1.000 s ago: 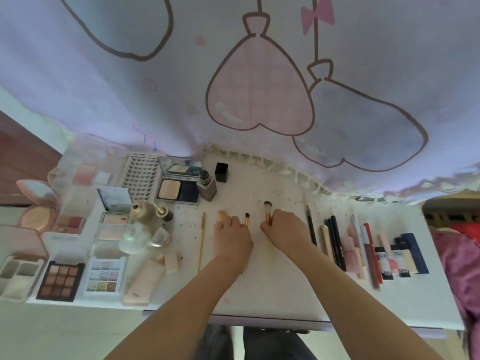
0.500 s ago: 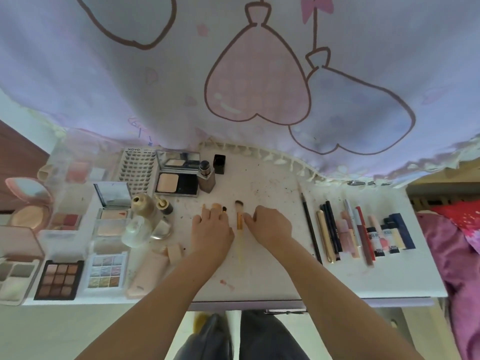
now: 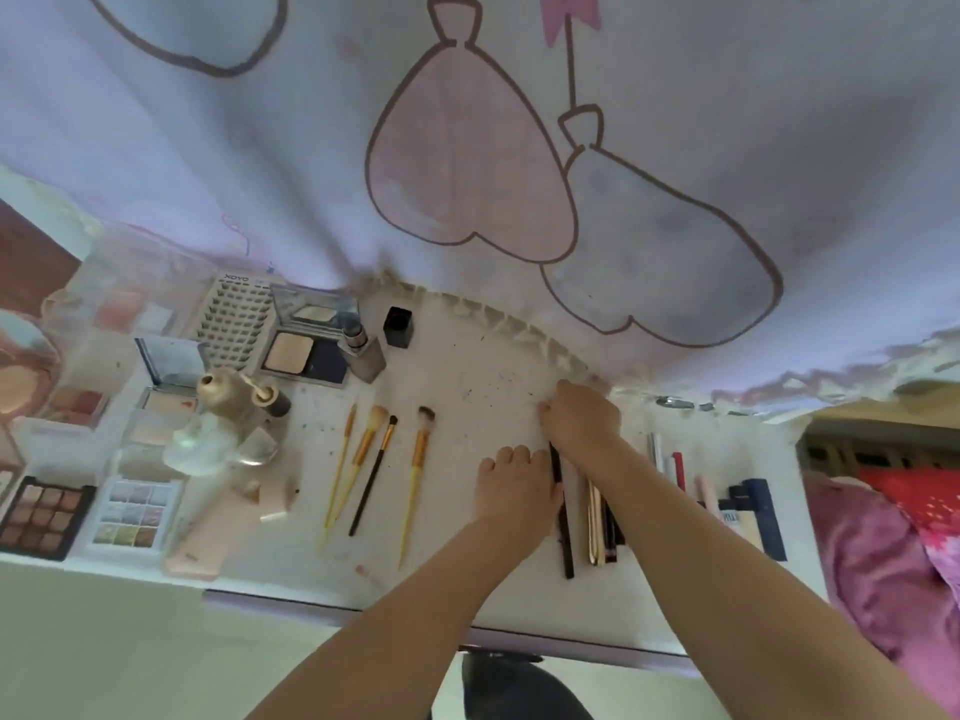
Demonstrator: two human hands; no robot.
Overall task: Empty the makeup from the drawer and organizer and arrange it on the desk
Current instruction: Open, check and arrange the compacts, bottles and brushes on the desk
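1. Step in hand, as judged: lining up the pencil row. The four brushes (image 3: 382, 470) lie in a loose row at 9 o'clock of the hands, untouched.
2. The right hand (image 3: 582, 420), fingers curled, appears to pinch the far tip of a long dark pencil (image 3: 563, 522); the contact itself is hidden under the knuckles.
3. The left hand (image 3: 511, 485) rests knuckles-up, touching the pencil's left side; whether it grips anything cannot be told.
4. The pencil lies on the desk (image 3: 493, 387), at the left edge of the pens and tubes (image 3: 602, 522).
5. Next move, as judged: set the pencil parallel beside its neighbours, without disturbing them.
6. Containers: open palettes (image 3: 47, 517) at 9 o'clock show filled pans; the clear organizer (image 3: 119, 304) at 10 o'clock holds blurred pinkish items. No drawer is in view.
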